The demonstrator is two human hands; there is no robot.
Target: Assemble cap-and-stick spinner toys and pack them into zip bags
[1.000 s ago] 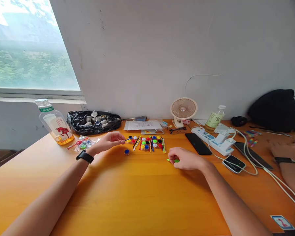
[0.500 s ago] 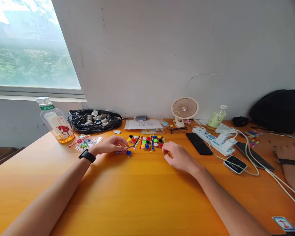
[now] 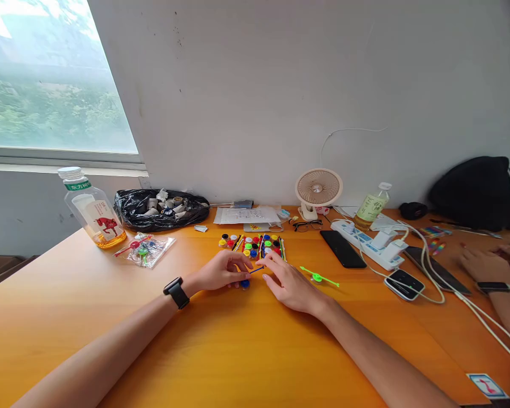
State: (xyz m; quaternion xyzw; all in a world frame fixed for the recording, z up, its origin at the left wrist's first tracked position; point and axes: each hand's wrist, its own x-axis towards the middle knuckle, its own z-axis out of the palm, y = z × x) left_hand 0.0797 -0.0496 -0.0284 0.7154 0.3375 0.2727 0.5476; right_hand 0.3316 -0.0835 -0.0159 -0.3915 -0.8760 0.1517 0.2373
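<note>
My left hand [image 3: 224, 270] is closed in a pinch on a thin blue plastic arrow stick [image 3: 257, 270], which points out to the right. Just below its fingertips, a round blue button-like piece [image 3: 245, 284] rests on the table. My right hand [image 3: 289, 282] is close to the stick's far end, thumb and fingers apart; whether it touches the tip is unclear. A green arrow on a round base [image 3: 317, 277] lies to the right of that hand. Behind both hands are coloured round pieces [image 3: 248, 246] in groups, with coloured sticks [image 3: 262, 245] between them.
A clear bag of coloured parts [image 3: 147, 249] and a tea bottle [image 3: 97, 218] stand at left, near a black plastic bag [image 3: 161, 209]. Rightward are a fan [image 3: 318, 188], a phone [image 3: 343, 248], a power strip [image 3: 365, 243] with cables, and another person's hands [image 3: 488, 265].
My left hand has moved right and nearer with the blue stick; the blue round piece now sits further right too. My right hand has shifted left, and the green arrow is now visible beside it.
</note>
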